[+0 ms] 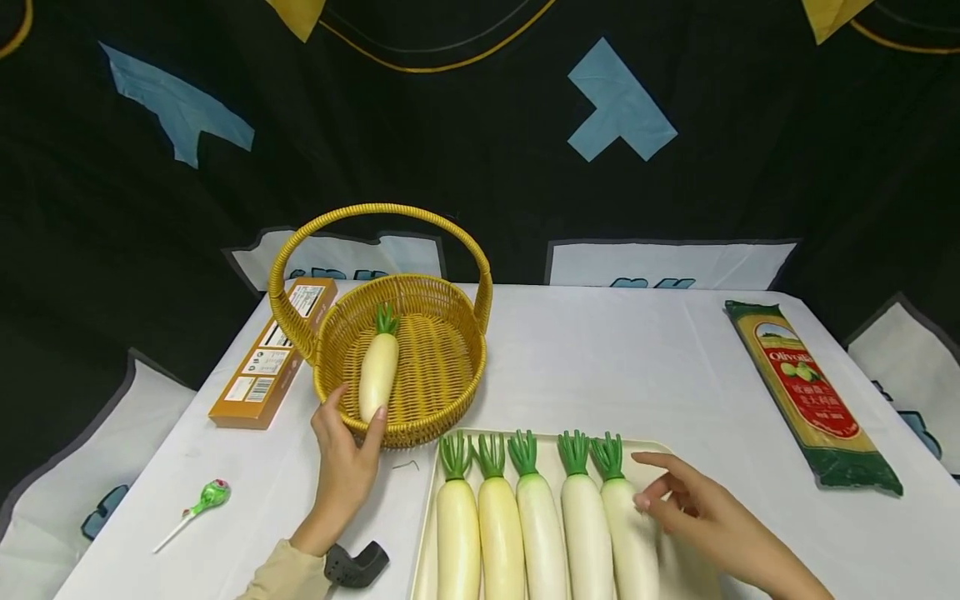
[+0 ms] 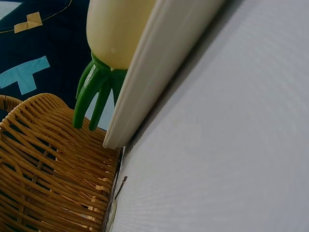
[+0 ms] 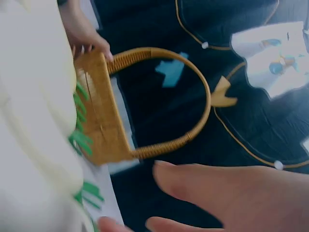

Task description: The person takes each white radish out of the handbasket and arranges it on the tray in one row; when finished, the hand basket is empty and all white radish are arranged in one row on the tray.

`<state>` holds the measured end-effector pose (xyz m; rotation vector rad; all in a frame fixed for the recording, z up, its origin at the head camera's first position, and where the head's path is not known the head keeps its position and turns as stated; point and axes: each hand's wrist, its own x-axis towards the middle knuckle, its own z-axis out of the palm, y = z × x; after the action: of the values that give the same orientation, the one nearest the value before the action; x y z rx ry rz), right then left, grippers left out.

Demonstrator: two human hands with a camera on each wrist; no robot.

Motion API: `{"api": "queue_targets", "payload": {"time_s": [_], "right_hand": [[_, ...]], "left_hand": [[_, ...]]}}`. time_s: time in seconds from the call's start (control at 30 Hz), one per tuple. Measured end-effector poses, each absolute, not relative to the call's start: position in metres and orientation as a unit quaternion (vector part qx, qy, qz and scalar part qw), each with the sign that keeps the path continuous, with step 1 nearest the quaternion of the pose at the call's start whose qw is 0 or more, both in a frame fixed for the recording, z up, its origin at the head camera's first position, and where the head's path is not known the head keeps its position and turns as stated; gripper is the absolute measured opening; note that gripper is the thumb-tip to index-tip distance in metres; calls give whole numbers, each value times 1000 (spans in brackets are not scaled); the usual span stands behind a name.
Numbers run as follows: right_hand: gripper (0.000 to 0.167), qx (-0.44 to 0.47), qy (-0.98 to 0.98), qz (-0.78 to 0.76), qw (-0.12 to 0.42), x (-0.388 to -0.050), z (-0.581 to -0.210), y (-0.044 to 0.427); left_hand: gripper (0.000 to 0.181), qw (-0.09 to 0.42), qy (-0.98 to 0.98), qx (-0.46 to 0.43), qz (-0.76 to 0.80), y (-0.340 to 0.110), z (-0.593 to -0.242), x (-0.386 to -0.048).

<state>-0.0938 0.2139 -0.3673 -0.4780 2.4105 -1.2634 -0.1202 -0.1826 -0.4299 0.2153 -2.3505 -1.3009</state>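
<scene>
My left hand (image 1: 343, 462) holds the near-left rim of a yellow woven basket (image 1: 427, 358), thumb and fingertips hooked over the edge. One white daikon (image 1: 378, 377) with a green top lies inside, leaning towards that rim. Several more daikons (image 1: 543, 533) lie side by side on a cream tray (image 1: 660, 447), green tops pointing away from me. Just right of the rightmost daikon (image 1: 628, 533) hovers my right hand (image 1: 701, 512), fingers loosely bent and holding nothing. The right wrist view shows its thumb and fingertips (image 3: 193, 186) apart. The left wrist view does not show the left hand.
Left of the basket lies an orange box (image 1: 273, 358). A green-wrapped lollipop (image 1: 202, 504) is at the front left, and a black curved object (image 1: 357, 567) sits by the left wrist. A pasta packet (image 1: 813, 396) lies on the right of the white table (image 1: 592, 358).
</scene>
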Motion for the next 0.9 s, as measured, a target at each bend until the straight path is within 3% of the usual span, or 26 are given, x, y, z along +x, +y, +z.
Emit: {"api": "queue_targets", "payload": {"time_s": [0.13,0.43,0.9], "right_hand": [[46,-192,833,-488,176,-106,-359,198],[48,-172,769,-576,216,-137,-357,153],[54,-168,548,-739,355,-197,-357,54]], "left_hand": [[62,222,-851,76,-471,-183,-429,-120],[62,227,-850,77,-468,-183,-429,-119],[62,229,-849,78,-470,-183,-430,-120]]}}
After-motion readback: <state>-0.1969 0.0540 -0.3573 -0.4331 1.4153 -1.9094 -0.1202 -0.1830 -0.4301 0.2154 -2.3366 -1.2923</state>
